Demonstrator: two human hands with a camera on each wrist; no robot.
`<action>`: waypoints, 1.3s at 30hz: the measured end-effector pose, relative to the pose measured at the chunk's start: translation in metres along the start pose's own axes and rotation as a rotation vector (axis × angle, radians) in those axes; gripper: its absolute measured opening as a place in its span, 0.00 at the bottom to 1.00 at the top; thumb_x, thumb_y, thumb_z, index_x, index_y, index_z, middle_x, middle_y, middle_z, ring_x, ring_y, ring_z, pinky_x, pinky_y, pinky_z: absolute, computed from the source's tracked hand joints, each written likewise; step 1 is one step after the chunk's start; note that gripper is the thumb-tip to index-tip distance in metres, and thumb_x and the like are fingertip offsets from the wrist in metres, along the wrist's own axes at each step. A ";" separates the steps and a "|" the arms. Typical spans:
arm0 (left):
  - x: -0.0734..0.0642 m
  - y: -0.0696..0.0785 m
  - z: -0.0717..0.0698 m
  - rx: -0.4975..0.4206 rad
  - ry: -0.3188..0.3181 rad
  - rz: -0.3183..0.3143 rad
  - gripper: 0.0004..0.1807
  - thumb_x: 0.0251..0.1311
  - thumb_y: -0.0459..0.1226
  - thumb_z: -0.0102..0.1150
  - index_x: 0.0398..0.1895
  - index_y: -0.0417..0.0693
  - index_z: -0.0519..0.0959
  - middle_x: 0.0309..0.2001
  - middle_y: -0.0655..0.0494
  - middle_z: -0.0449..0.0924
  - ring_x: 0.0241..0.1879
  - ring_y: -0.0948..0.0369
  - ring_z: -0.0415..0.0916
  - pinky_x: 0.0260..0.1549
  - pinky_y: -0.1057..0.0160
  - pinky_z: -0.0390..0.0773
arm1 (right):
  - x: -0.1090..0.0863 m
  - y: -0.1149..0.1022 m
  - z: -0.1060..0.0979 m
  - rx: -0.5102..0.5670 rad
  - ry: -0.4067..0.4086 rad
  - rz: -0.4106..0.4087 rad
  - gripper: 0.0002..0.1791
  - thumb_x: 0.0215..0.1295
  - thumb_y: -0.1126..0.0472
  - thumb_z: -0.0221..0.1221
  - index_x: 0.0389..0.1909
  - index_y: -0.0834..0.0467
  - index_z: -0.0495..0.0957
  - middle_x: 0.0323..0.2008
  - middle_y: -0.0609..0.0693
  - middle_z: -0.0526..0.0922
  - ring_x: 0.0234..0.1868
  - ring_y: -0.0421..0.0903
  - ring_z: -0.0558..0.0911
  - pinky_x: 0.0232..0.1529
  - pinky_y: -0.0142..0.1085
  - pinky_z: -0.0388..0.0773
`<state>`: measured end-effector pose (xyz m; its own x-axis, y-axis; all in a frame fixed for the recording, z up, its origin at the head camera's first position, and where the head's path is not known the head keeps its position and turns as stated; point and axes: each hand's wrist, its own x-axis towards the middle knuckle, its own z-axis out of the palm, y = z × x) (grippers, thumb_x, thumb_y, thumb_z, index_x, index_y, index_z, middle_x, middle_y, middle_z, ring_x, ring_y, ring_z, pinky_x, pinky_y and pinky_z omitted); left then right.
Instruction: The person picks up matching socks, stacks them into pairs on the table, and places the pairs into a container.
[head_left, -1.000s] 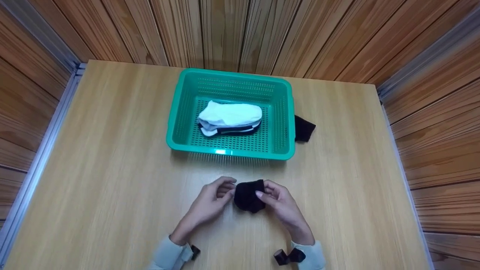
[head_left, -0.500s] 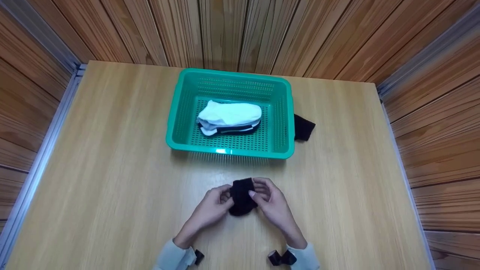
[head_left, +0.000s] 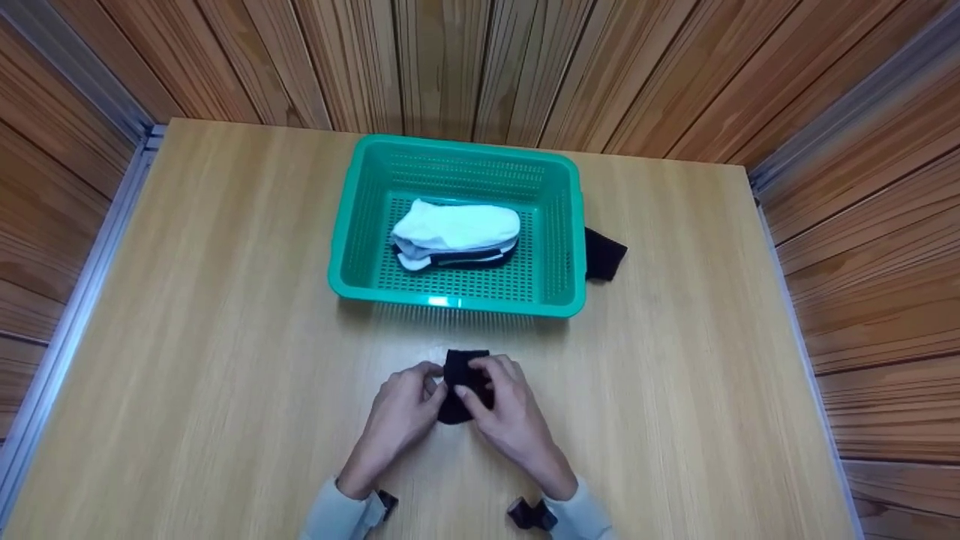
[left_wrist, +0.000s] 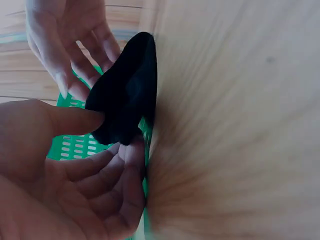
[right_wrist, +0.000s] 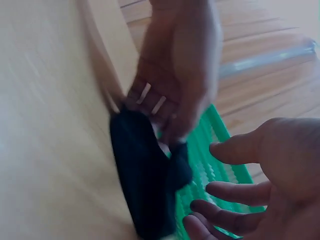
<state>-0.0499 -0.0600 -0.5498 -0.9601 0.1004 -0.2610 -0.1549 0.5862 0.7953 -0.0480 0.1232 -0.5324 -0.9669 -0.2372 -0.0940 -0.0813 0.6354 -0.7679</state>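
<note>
A black sock (head_left: 454, 411), bunched into a short folded shape, is close over the table in front of the basket. My left hand (head_left: 397, 412) pinches its left edge; in the left wrist view the thumb lies on top of the black sock (left_wrist: 131, 87) and the fingers are beneath. My right hand (head_left: 514, 424) is over the sock's right side in the head view. In the right wrist view, the thumb and fingers of that right hand (right_wrist: 270, 180) are spread, with a gap between them and the black sock (right_wrist: 140, 170).
Beyond the hands stands a green perforated basket (head_left: 457, 303). Inside it lies a stack of white and dark socks (head_left: 459, 229). Black fabric (head_left: 604, 255) sticks out from the basket's right side on the wooden table (head_left: 225, 360). Wood-panelled walls (head_left: 442, 67) enclose the back and sides.
The black sock has moved left and turned its cuff end away from me. My left hand has taken hold of its edge, and my right hand has moved left and loosened its grip.
</note>
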 end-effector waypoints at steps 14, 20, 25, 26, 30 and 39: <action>0.003 0.000 0.003 -0.060 -0.049 0.037 0.09 0.65 0.36 0.67 0.46 0.43 0.85 0.35 0.56 0.86 0.35 0.63 0.79 0.36 0.66 0.78 | 0.014 0.005 0.018 0.267 -0.050 0.096 0.22 0.73 0.58 0.64 0.62 0.64 0.74 0.50 0.59 0.82 0.45 0.46 0.79 0.45 0.31 0.80; 0.005 -0.001 -0.001 -0.190 -0.086 0.043 0.08 0.65 0.32 0.67 0.46 0.40 0.83 0.39 0.50 0.87 0.38 0.61 0.84 0.40 0.65 0.85 | 0.013 0.012 0.007 0.343 -0.042 0.124 0.19 0.70 0.70 0.59 0.61 0.66 0.75 0.50 0.63 0.84 0.45 0.48 0.84 0.45 0.29 0.80; 0.004 -0.005 -0.012 -0.217 -0.023 -0.004 0.08 0.68 0.31 0.65 0.48 0.40 0.84 0.40 0.49 0.88 0.38 0.60 0.85 0.40 0.64 0.85 | 0.009 0.026 -0.015 0.386 0.018 0.141 0.21 0.68 0.72 0.62 0.61 0.68 0.75 0.52 0.66 0.85 0.48 0.52 0.87 0.44 0.29 0.82; 0.004 -0.006 -0.015 -0.219 -0.010 -0.015 0.08 0.68 0.31 0.64 0.48 0.40 0.85 0.40 0.50 0.87 0.37 0.61 0.84 0.40 0.64 0.85 | 0.007 0.029 -0.020 0.380 0.034 0.142 0.21 0.68 0.72 0.63 0.61 0.68 0.76 0.50 0.66 0.86 0.46 0.50 0.87 0.42 0.28 0.81; 0.004 -0.011 -0.025 -0.205 0.039 -0.043 0.08 0.68 0.31 0.65 0.48 0.41 0.85 0.38 0.51 0.87 0.35 0.62 0.82 0.38 0.66 0.82 | 0.004 0.040 -0.036 0.314 0.081 0.148 0.23 0.66 0.72 0.66 0.62 0.62 0.78 0.42 0.60 0.85 0.36 0.43 0.83 0.37 0.28 0.78; 0.005 -0.018 -0.032 -0.075 0.016 -0.035 0.08 0.67 0.29 0.64 0.47 0.40 0.85 0.35 0.54 0.85 0.34 0.63 0.78 0.40 0.62 0.80 | 0.000 0.056 -0.039 0.129 0.090 0.115 0.12 0.64 0.72 0.68 0.44 0.55 0.83 0.39 0.53 0.88 0.36 0.45 0.87 0.39 0.31 0.83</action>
<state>-0.0593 -0.0954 -0.5477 -0.9574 0.0671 -0.2810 -0.2050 0.5274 0.8245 -0.0616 0.1882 -0.5507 -0.9863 -0.0979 -0.1330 0.0571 0.5539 -0.8307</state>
